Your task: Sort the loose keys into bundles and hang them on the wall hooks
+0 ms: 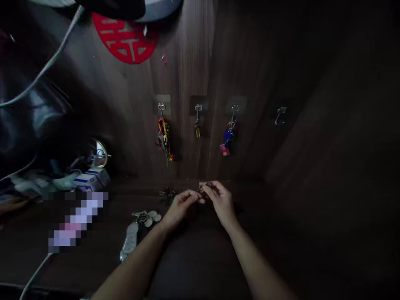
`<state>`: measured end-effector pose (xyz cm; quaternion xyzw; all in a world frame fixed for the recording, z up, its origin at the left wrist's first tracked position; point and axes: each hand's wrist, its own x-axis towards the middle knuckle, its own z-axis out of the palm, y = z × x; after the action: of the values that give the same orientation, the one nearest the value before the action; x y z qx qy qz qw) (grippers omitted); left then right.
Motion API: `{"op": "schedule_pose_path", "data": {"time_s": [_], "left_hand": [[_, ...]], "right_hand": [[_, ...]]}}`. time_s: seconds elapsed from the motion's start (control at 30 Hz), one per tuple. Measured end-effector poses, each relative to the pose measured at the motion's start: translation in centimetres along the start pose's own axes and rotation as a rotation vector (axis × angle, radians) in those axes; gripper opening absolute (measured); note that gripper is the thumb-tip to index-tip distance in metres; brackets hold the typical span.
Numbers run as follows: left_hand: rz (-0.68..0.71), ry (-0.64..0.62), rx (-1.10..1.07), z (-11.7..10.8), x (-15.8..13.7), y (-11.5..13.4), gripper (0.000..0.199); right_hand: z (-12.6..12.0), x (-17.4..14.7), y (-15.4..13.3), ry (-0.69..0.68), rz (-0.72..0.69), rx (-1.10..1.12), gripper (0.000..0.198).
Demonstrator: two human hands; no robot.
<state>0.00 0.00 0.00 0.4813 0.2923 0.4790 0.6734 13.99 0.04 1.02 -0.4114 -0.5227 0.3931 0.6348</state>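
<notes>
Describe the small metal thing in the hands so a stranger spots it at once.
Find the row of four hooks on the dark wood panel. Below it, the left hand and right hand nearly meet, with the small metal piece at their fingertips. It is the only one held: the dark metal bunch lies beside the left hand, and others hang from hooks.

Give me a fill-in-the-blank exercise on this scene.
The wall bears a row of ____ hooks.
The row's bare hook is farthest to the ____.
The cut-out sign is coloured ____.
The left hand and right hand meet at a small metal thing; the round discs lie nearer the ____ hand.
Answers: four, right, red, left.
</notes>
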Motion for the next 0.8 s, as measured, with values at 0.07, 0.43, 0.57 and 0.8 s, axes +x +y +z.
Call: {"op": "schedule_pose_path", "data": {"time_s": [0.07, 0.43, 0.57, 0.8], "left_hand": [[-0.054, -0.007, -0.022, -0.24, 0.08, -0.18, 0.028], [-0.048, -0.045, -0.232, -0.25, 0.37, -0.27, 0.024], [-0.062, -0.076, -0.244, -0.42, 0.38, -0.27, 0.023], [-0.182, -0.208, -0.337, -0.19, -0.13, 0.12, 0.017]], "right_hand": [[-0.02, -0.05, -0.03, 0.016, 0.002, -0.015, 0.018], [-0.05, -0.30, 0.00, 0.013, -0.024, 0.005, 0.019], [-0.11, -0.31, 0.14, -0.004, -0.038, 0.014, 0.018], [0.08, -0.34, 0.38, 0.012, -0.029, 0.044, 0.017]]}}
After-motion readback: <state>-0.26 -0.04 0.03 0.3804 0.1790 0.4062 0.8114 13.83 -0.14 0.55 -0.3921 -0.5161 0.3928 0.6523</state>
